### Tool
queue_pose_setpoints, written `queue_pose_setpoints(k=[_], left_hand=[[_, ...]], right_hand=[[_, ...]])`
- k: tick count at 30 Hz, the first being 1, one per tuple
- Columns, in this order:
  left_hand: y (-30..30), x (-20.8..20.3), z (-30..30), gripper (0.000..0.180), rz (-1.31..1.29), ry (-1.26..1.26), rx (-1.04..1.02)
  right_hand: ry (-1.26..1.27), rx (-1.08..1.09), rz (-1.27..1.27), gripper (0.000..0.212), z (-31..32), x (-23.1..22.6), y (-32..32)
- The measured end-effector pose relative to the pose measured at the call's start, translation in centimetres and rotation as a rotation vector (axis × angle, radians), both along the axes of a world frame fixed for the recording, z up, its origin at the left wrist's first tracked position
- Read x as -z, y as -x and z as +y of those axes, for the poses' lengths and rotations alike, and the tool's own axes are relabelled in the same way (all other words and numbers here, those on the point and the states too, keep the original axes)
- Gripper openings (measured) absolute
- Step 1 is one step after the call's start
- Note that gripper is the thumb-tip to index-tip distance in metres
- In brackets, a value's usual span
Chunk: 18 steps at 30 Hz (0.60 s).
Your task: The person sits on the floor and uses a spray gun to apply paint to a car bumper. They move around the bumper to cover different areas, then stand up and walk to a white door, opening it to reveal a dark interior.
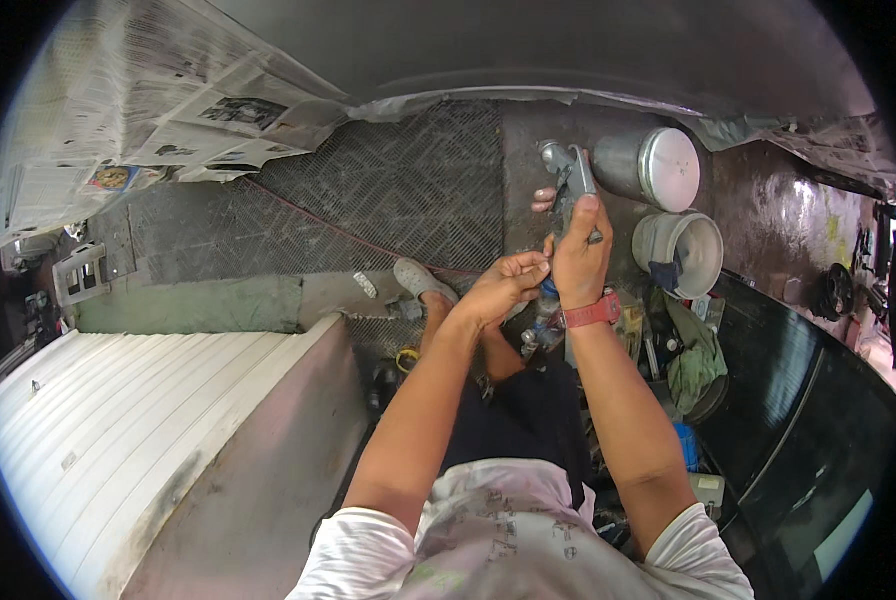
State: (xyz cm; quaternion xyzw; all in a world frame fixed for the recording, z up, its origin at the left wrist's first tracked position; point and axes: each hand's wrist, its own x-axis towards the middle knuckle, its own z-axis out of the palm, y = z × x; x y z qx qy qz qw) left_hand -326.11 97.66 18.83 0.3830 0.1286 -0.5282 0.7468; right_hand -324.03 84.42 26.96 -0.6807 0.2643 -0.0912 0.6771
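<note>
A grey metal spray gun (574,182) is gripped in my right hand (581,255), which has a red watch on its wrist. Some fingers show beyond the gun's far side. Up against the gun lies a silver cylindrical cup (623,165) with a pale round lid; it seems joined to the gun, though the joint is not plain. My left hand (513,283) is closed in a pinch beside the right palm, near the lower end of the gun. What its fingertips hold is too small to make out. A bit of blue shows just below them.
A pale bucket (706,258) with a dark cloth over its rim stands to the right. Below it lie a green cloth (696,355) and assorted tools. A ribbed white panel (158,440) fills the lower left. Newspaper sheets (168,100) cover the upper left. A thin red hose (338,232) crosses the patterned mat.
</note>
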Motion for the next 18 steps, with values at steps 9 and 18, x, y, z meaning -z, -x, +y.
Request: queue_pose_setpoints(k=[9, 18], left_hand=[[-0.5, 1.2, 4.1, 0.022, -0.057, -0.073, -0.296], [-1.3, 1.9, 0.7, 0.048, -0.128, -0.08, -0.304]], right_hand=[[-0.033, -0.245, -0.088, 0.064, 5.1, 2.1, -4.5], [0.056, -0.22, 0.009, 0.057, 1.5, 2.8, -6.0]])
